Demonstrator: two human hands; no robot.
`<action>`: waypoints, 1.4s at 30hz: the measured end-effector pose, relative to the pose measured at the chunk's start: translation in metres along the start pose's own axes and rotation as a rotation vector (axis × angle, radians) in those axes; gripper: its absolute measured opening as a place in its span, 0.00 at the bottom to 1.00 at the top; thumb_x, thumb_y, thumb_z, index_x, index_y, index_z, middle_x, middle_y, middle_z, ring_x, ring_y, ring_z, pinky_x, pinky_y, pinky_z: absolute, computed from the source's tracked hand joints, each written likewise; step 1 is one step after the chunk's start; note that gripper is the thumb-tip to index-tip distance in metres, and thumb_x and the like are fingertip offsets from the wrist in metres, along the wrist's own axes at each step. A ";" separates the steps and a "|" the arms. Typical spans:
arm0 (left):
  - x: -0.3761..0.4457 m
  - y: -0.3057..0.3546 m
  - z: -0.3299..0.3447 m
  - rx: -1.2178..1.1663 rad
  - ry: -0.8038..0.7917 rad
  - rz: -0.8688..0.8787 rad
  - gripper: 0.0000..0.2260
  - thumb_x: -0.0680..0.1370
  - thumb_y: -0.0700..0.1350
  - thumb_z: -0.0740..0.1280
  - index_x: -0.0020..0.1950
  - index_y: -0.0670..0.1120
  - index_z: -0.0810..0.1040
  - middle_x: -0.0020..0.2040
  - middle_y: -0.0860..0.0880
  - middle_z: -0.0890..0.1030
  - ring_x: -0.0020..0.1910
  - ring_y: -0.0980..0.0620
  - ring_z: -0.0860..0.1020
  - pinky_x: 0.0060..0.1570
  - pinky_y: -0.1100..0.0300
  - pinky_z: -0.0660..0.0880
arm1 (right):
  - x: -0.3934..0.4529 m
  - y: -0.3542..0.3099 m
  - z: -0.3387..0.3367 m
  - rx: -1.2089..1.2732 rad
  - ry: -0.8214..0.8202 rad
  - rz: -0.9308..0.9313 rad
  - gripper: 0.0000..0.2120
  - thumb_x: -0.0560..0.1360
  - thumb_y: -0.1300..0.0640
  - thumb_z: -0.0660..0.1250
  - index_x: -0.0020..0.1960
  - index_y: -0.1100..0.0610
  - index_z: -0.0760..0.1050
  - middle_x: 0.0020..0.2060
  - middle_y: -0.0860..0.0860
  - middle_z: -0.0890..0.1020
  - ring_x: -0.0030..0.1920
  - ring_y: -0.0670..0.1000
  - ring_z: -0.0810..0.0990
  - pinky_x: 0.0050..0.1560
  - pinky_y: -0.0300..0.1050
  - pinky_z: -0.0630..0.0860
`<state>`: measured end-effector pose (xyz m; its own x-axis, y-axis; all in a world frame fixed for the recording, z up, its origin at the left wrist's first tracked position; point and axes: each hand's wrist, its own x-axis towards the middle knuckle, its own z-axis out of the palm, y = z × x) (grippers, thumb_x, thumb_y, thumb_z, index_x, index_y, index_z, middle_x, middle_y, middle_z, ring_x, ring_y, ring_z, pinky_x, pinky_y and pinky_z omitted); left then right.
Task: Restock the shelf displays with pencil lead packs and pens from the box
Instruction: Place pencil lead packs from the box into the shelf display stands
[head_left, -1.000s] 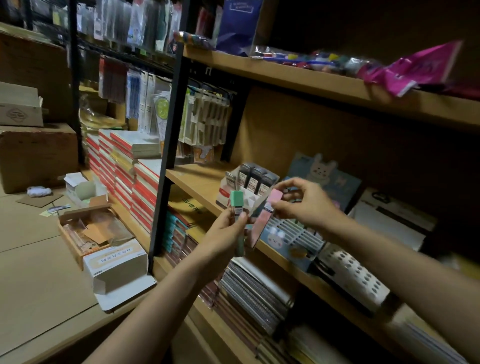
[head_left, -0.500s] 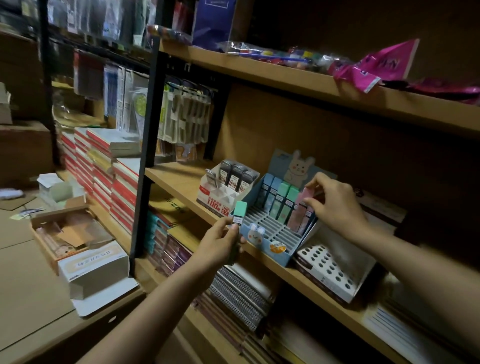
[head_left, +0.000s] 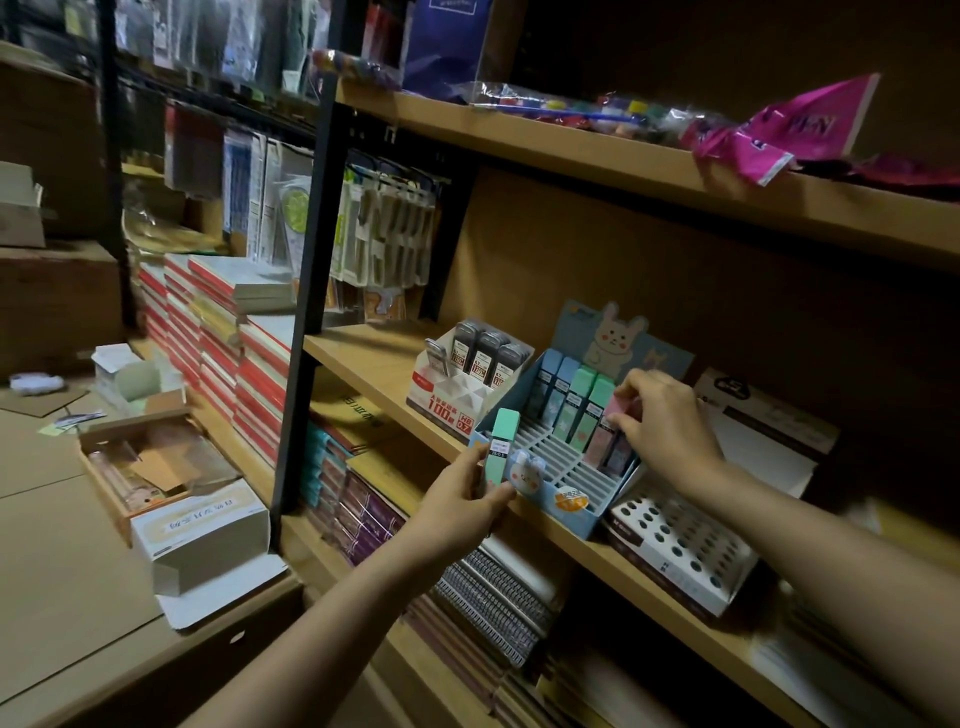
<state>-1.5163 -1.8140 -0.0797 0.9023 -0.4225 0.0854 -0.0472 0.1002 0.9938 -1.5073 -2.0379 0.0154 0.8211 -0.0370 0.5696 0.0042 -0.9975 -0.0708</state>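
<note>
The wooden shelf (head_left: 363, 364) ran across in front of me, its board carrying three displays side by side. Below it lay stacks of spiral notebooks (head_left: 498, 597), and off to my left on the table (head_left: 52, 571) sat an open cardboard box (head_left: 140, 462) with a white carton (head_left: 200, 530) just beside it.

On the shelf, the blue rabbit display (head_left: 571, 506) stood between a white lead display (head_left: 462, 384) holding dark packs and a white pen stand (head_left: 680, 551) full of round holes. The back row of the blue display held blue and green lead packs (head_left: 569, 400) standing upright in their slots; the front rows were bare slots.

My right hand (head_left: 662, 426) reached over the display's right end, fingertips pinching the top of a pink lead pack (head_left: 605, 431) that stood in the back row beside the green ones.

My left hand (head_left: 457, 504) hovered at the display's front left corner, fingers curled round a green lead pack (head_left: 501, 441) held upright.
</note>
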 end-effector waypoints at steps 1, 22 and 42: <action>0.001 0.000 0.000 0.006 0.003 0.008 0.24 0.80 0.43 0.64 0.75 0.53 0.62 0.54 0.47 0.79 0.48 0.50 0.80 0.42 0.61 0.80 | 0.000 0.000 0.001 -0.017 -0.004 -0.001 0.08 0.73 0.59 0.73 0.50 0.56 0.76 0.48 0.52 0.78 0.48 0.53 0.78 0.48 0.51 0.78; 0.011 -0.013 0.014 0.735 0.088 0.341 0.27 0.80 0.56 0.61 0.77 0.55 0.56 0.78 0.56 0.50 0.77 0.53 0.47 0.76 0.46 0.50 | 0.034 -0.035 -0.046 0.421 -0.092 0.016 0.11 0.72 0.54 0.74 0.53 0.48 0.81 0.45 0.46 0.84 0.41 0.42 0.83 0.42 0.33 0.79; 0.022 -0.044 0.010 1.077 0.018 0.317 0.26 0.80 0.62 0.54 0.74 0.70 0.44 0.78 0.57 0.35 0.76 0.52 0.33 0.75 0.42 0.39 | 0.047 -0.029 0.006 -0.068 -0.096 -0.007 0.15 0.74 0.50 0.73 0.58 0.53 0.81 0.49 0.52 0.85 0.50 0.53 0.83 0.51 0.52 0.81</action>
<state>-1.4988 -1.8363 -0.1211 0.7896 -0.5020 0.3529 -0.6135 -0.6340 0.4707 -1.4658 -2.0099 0.0393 0.8721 -0.0276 0.4886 -0.0263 -0.9996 -0.0096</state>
